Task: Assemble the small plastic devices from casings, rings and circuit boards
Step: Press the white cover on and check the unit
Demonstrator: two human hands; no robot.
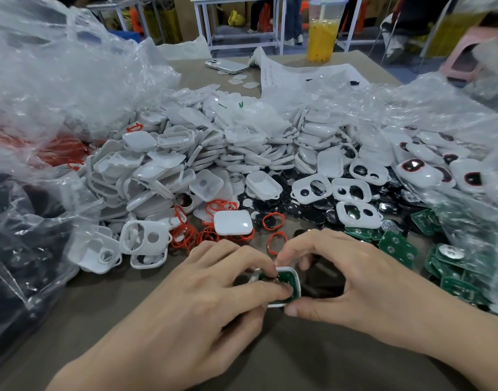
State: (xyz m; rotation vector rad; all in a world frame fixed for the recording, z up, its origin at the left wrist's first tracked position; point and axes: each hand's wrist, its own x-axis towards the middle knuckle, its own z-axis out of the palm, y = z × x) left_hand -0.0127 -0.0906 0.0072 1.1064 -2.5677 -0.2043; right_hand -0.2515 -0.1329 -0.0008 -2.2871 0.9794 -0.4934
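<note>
At the near edge of the table (270, 362), the left hand (202, 292) presses a green circuit board (284, 280) down into a white casing (294, 289), its fingers closed on the board's left side. Just right, the right hand (352, 280) clamps the casing's rim between thumb and forefinger. Pressing evenly at the corners, with the casing held flat, should seat the board squarely without flexing it. Red rings (276, 242) lie just beyond, and spare boards (397, 246) sit to the right.
</note>
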